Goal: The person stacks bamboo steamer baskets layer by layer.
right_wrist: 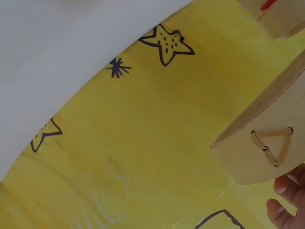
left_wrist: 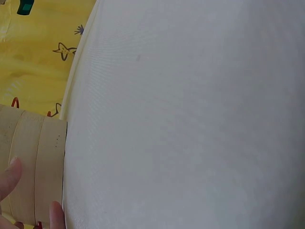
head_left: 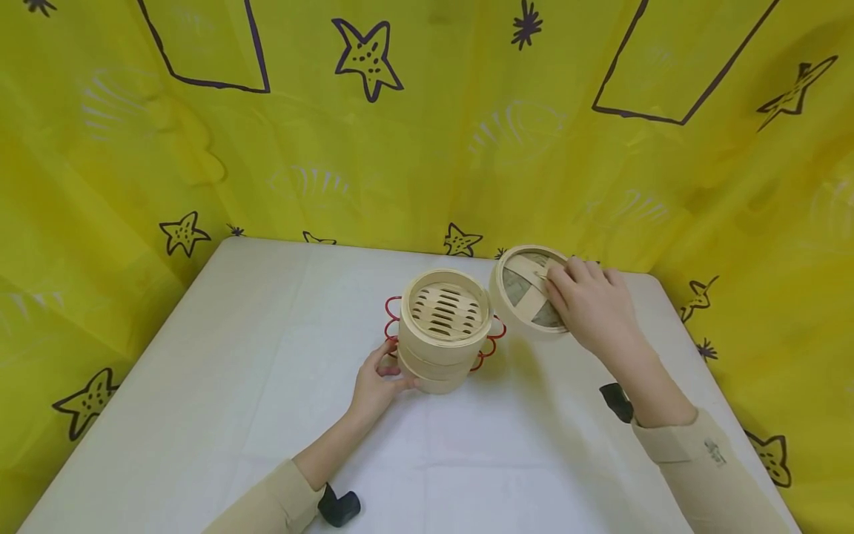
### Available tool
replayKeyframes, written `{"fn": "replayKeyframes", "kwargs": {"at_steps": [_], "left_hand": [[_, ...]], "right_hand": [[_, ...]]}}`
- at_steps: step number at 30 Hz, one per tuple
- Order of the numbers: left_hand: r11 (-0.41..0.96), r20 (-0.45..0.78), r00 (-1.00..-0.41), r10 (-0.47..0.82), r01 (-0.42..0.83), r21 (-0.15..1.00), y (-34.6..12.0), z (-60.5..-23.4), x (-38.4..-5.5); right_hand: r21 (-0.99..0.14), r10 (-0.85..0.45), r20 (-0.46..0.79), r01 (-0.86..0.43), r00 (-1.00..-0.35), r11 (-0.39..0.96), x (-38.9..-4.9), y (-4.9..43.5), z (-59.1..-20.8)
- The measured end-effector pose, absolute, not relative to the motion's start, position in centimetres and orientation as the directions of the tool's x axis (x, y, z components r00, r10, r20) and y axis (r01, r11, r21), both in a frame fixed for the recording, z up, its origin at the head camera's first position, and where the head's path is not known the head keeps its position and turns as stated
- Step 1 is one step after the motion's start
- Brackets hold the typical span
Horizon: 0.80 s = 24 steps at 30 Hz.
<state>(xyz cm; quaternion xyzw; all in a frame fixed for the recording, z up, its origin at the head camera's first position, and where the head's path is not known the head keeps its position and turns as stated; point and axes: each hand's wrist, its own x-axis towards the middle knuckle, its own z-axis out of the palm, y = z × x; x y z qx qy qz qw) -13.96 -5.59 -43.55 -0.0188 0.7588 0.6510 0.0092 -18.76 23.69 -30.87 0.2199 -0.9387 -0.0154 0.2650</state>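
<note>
A stacked bamboo steamer [head_left: 437, 360] with red loop handles stands on the white table, its slatted inside [head_left: 447, 311] showing at the top. My left hand [head_left: 373, 382] holds its lower left side, thumb toward the front and fingers by the red loops. In the left wrist view, fingertips lie against the pale tiers [left_wrist: 28, 152]. Up and to the right, my right hand [head_left: 597, 308] grips the round bamboo lid [head_left: 532, 304] near the handle on its top. Tilted, the lid is held beside the steamer's rim. The right wrist view shows the lid's side wall [right_wrist: 252, 162] with stitched lacing.
A white cloth covers the table [head_left: 300, 311]. Behind it and along both sides hangs a yellow curtain [head_left: 414, 163] with starfish prints. Black pieces [head_left: 340, 508] show by both wrists.
</note>
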Motion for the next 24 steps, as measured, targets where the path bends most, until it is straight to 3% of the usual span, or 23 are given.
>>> {"fn": "replayKeyframes", "kwargs": {"at_steps": [16,24], "left_hand": [[0.157,-0.041,-0.999,-0.026,-0.044,0.987,-5.6,-43.6,-14.1],[0.153,-0.039,-0.999,-0.031,-0.043,0.987,-5.9,-46.8,-15.2]], "right_hand": [[0.17,-0.497,0.48,-0.479,-0.723,0.861,-19.4,20.8,-30.2],[0.151,-0.502,0.48,-0.496,-0.719,0.855,-19.5,19.5,-30.3]]}}
